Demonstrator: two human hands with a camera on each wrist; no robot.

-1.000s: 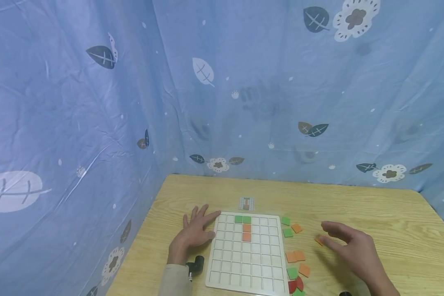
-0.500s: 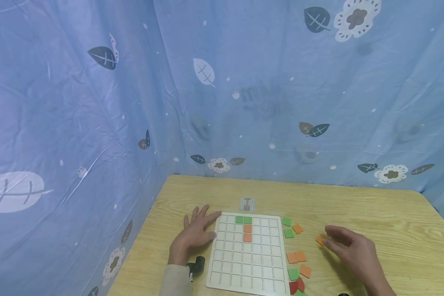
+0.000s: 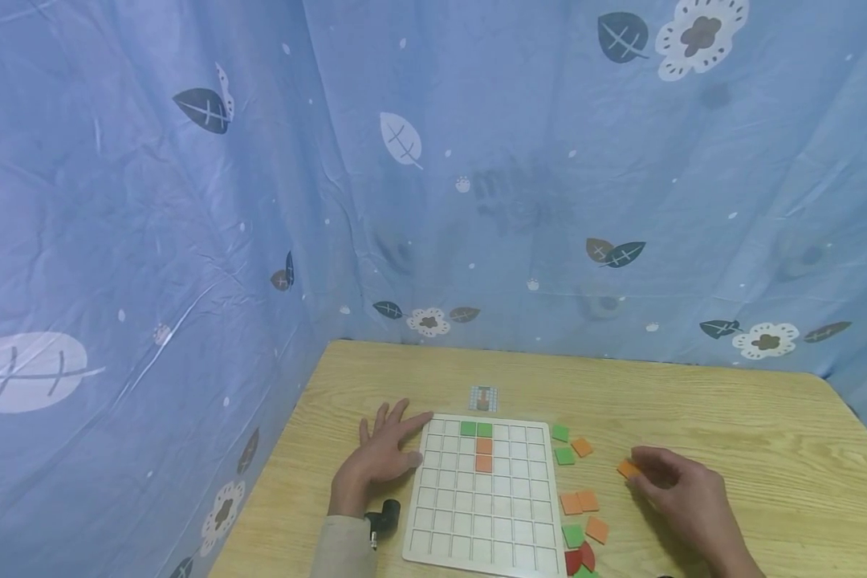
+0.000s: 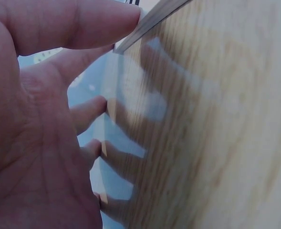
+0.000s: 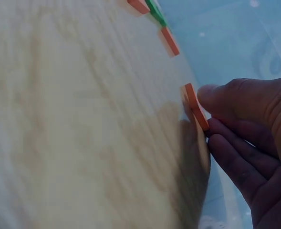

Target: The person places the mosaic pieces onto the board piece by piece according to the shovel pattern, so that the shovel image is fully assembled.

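Observation:
A pale gridded board [image 3: 452, 502] lies on the table. Set in its cells are two green square tiles [image 3: 468, 429] side by side and two orange square tiles [image 3: 484, 463] below the right-hand green one. My left hand [image 3: 379, 457] rests at the board's left edge with fingers spread; in the left wrist view its thumb [image 4: 83, 24] touches the board's side. Right of the board, my right hand [image 3: 682, 490] pinches one loose orange square tile [image 3: 627, 469] by its edge. In the right wrist view this orange tile [image 5: 197, 108] sits tilted at the thumb and fingertips, close over the table.
Between board and right hand lie several loose tiles: green squares [image 3: 565, 457], orange squares [image 3: 596, 529] and red rounded pieces [image 3: 574, 562]. A small printed picture card [image 3: 483, 399] lies beyond the board's far edge. A blue patterned curtain [image 3: 535, 201] closes off the back and left.
My right hand has lowered slightly, its fingers closing around the loose orange tile's edge. The left hand and the board tiles stay as they were.

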